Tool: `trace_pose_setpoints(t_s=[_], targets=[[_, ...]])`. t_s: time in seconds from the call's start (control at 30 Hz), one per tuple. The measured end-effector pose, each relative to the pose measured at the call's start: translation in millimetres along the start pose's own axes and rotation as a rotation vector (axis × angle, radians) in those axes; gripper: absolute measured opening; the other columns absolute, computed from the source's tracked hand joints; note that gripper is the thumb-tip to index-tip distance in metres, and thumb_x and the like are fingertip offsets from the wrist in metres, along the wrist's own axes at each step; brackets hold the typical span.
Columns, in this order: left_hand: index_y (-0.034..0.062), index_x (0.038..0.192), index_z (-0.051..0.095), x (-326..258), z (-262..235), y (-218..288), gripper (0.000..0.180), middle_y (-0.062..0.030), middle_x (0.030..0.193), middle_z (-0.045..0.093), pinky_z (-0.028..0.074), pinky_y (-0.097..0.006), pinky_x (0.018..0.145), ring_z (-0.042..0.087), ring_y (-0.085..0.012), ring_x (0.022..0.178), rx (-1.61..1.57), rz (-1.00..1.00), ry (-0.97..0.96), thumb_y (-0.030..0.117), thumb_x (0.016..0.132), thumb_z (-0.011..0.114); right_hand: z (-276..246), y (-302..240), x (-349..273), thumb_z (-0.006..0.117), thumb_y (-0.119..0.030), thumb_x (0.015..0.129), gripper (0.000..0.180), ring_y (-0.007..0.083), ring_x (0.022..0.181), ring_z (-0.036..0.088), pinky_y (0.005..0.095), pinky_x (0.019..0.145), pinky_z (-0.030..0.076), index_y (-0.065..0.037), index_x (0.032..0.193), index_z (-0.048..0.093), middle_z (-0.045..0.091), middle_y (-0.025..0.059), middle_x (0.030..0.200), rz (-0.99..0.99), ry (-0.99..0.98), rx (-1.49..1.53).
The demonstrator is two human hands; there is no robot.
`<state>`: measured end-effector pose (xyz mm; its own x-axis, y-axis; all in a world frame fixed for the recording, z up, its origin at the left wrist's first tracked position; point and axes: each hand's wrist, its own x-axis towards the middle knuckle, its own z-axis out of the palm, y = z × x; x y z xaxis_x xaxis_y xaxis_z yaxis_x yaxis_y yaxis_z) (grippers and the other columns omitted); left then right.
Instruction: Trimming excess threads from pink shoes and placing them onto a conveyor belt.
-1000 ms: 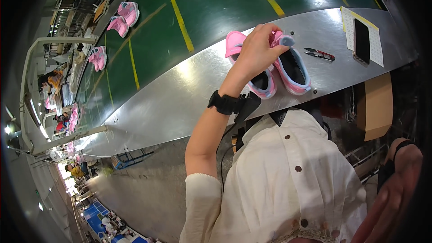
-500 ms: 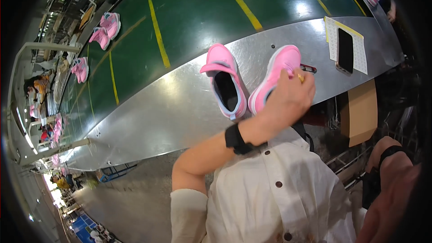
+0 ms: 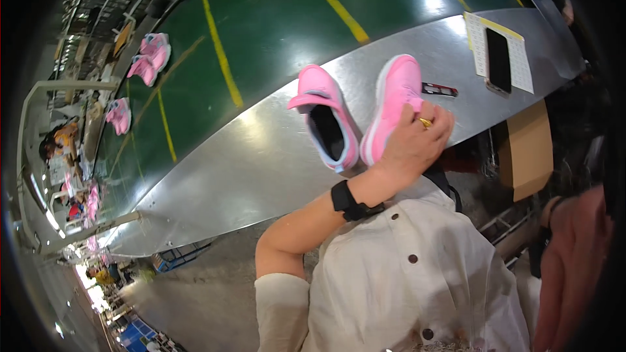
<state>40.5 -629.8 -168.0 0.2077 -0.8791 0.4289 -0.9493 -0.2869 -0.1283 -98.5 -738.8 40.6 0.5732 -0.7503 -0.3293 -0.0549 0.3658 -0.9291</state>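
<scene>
Two pink children's shoes lie on the metal table [image 3: 248,163] in front of me. The left shoe [image 3: 324,116] rests apart, its dark opening facing up. My left hand [image 3: 412,143], with a ring and a black wristband, grips the heel end of the right shoe [image 3: 393,101], which lies with its upper turned away. My right hand [image 3: 577,257] hangs low at the right edge, blurred, fingers loose and nothing in it.
A dark phone [image 3: 499,52] lies on a paper sheet [image 3: 479,42] at the table's right, next to a small dark flat object [image 3: 440,89]. Beyond runs a green conveyor belt [image 3: 274,19] carrying more pink shoes [image 3: 150,58]. A cardboard box [image 3: 529,150] sits under the table. Other people work far left.
My left hand held both shoes together a second ago; it has since set them down side by side and now stays on the right one. My view has tilted.
</scene>
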Motion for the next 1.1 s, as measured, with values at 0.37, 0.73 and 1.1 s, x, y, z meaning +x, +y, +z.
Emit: trace_pose_setpoints(t_s=[0.37,0.73,1.1], targets=[[0.0057,0.106,0.060,12,-7,-1,0.036,-0.0065,0.102,0.055,0.038,-0.035,0.079,0.050,-0.0213,0.094,-0.212,0.010,0.045,0.013,0.070,0.058,-8,191,246,0.065,-0.019,0.079,0.022,0.0253,0.080,0.059,0.0349,0.071,0.047,-0.007,0.097,0.062,0.060,0.0090,0.095,-0.837,-0.393,-1.256],[0.0063,0.103,0.063,-4,-6,-28,0.041,-0.0055,0.106,0.062,0.042,-0.035,0.082,0.054,-0.0261,0.096,-0.581,-0.224,0.295,-0.009,0.065,0.059,-3,198,228,0.068,-0.021,0.078,0.022,0.0340,0.073,0.055,0.0408,0.067,0.044,-0.003,0.080,0.055,0.057,0.0129,0.077,-0.833,-0.342,-1.250],[0.0026,0.116,0.043,-31,0,-34,0.045,-0.0143,0.130,0.037,0.039,-0.037,0.102,0.049,-0.0253,0.118,-1.331,-0.671,0.286,-0.012,0.076,0.058,-23,137,201,0.053,-0.023,0.093,0.032,0.0114,0.077,0.062,0.0222,0.066,0.048,-0.003,0.117,0.046,0.063,0.0122,0.091,0.107,-0.547,-0.086]])
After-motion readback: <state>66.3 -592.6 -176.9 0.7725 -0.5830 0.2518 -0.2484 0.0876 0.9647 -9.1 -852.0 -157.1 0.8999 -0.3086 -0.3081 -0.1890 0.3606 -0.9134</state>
